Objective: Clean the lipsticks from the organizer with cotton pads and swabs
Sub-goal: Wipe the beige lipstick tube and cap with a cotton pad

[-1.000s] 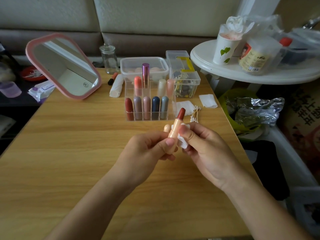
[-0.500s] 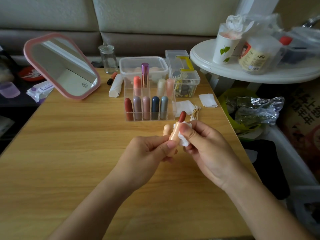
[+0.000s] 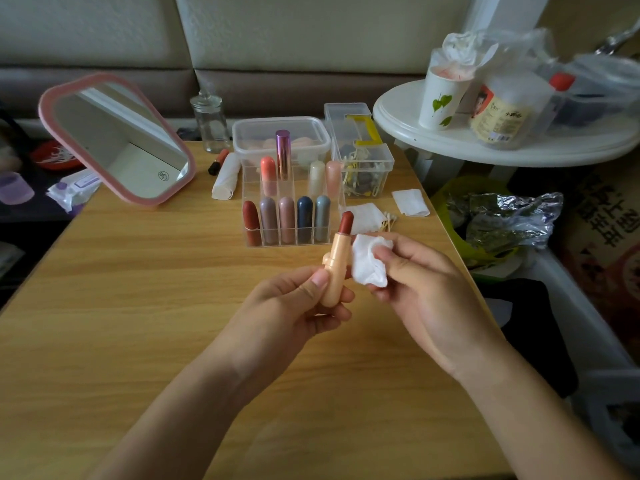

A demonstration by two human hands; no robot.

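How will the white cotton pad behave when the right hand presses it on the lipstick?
The cotton pad lies crumpled in the right hand, so it is probably floppy and light. It would likely fold around the lipstick rather than push it, since the left hand grips the tube.

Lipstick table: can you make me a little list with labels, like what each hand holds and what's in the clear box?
Left hand: grips peach lipstick, open, red tip up
Right hand: pinches crumpled cotton pad right beside the tube
Organizer: nine standing lipsticks, five in front, four behind
Table: spare pads, cotton swabs, pink mirror
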